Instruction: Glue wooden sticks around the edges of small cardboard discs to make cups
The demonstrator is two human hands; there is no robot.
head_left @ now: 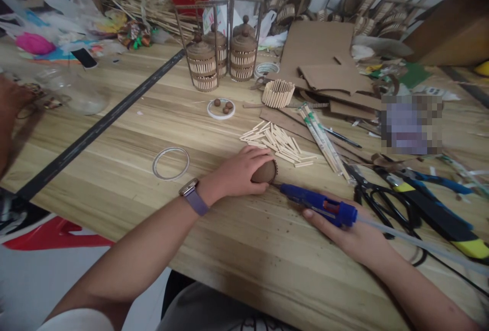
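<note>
My left hand (250, 173), with a watch (190, 187) on its wrist, is curled around a small round brown disc (264, 171) with a ridged edge, held against the table. In my right hand (344, 226) is a blue hot glue gun (315, 201), its nozzle pointing left and reaching the disc's right edge; whether it touches cannot be told. A clear glue stick (397, 234) trails from its rear. Just beyond my left hand lies a loose pile of short wooden sticks (275, 140). A ring of upright sticks (278, 93) stands farther back.
Scissors (382, 201) and yellow-black cutters (439, 214) lie to the right. Farther off are small lidded lantern-like pieces (202, 63), cardboard (317, 51) and a tape ring (171, 163). Brown beads (226, 108) sit inside another ring. Another person's hand (13, 99) shows at the left edge, near a clear jar (82, 94).
</note>
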